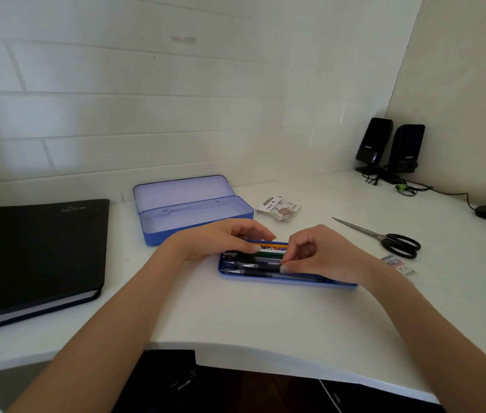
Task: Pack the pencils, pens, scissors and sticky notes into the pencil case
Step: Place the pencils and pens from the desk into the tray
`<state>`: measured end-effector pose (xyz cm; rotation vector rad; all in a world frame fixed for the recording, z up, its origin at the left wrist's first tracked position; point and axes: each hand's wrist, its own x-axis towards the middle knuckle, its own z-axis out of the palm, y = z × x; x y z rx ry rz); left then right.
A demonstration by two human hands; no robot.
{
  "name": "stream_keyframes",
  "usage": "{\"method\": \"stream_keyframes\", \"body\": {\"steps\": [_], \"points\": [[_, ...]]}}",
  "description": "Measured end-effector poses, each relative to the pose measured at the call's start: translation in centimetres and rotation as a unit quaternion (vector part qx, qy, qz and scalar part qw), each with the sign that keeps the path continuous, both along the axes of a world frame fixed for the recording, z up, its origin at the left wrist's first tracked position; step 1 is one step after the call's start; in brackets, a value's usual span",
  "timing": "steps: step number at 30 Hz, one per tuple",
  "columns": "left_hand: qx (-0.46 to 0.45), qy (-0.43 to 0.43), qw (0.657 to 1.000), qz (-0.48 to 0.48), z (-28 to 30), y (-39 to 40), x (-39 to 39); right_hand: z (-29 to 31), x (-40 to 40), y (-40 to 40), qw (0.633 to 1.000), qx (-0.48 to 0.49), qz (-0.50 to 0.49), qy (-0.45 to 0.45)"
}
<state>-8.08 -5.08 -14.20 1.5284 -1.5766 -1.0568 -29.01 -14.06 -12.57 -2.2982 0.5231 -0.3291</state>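
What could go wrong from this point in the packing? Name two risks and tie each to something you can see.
1. The tray sits near the desk edge under both hands; a nudge from the left hand or right hand might slide it off.
2. The scissors lie apart to the right and could be forgotten.

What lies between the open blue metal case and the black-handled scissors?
Head view: a small pile of packaged erasers on the white desk.
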Motion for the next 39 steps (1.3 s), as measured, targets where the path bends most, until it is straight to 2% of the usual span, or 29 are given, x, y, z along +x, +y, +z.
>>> {"method": "stream_keyframes", "body": {"steps": [8, 15, 19, 27, 30, 34, 39], "points": [[0.0, -0.015, 1.0, -0.015, 0.1, 0.0, 0.2, -0.5, 0.8, 0.5, 0.999, -0.027, 0.03, -0.036], [-0.001, -0.034, 0.999, -0.009, 0.2, 0.1, 0.0, -0.5, 0.7, 0.2, 0.984, -0.164, 0.052, -0.04], [-0.004, -0.062, 0.998, -0.016, 0.2, 0.1, -0.3, -0.6, 0.7, 0.2, 0.986, -0.151, 0.059, -0.031], [0.005, -0.044, 0.999, -0.004, 0.2, 0.2, -0.2, -0.8, 0.8, 0.2, 0.992, -0.114, 0.053, -0.034], [0.002, -0.033, 0.999, -0.002, 0.2, 0.2, -0.1, -0.5, 0.5, -0.4, 0.995, -0.069, 0.002, -0.074], [0.006, -0.027, 1.0, -0.009, 0.3, 0.3, -0.2, -0.4, -0.1, -2.5, 0.981, -0.125, -0.11, -0.102], [0.001, -0.055, 0.998, -0.028, 0.2, 0.3, -0.1, -0.9, -1.5, -4.8, 0.943, -0.225, -0.246, -0.007]]}}
